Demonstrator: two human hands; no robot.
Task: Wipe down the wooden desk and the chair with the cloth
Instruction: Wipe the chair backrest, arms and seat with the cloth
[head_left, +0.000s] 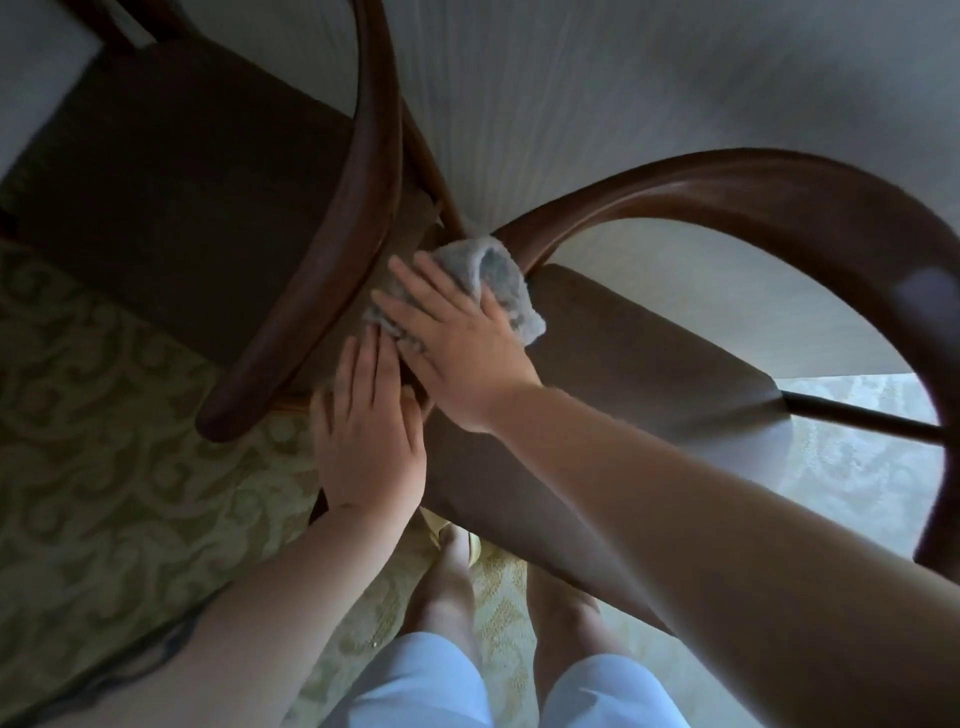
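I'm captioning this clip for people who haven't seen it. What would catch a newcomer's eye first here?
The eye lands mid-frame, where the right hand presses a grey cloth with flat fingers at the spot where two dark wooden chairs meet. Their curved armrests stand out: one sweeps down the left, the other arches to the right. Just below the cloth, the left hand lies flat by the chair seat's edge.

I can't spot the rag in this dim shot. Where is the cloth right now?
In the head view the cloth sits just above centre, under the right hand, where the two chairs' curved wooden armrests meet.
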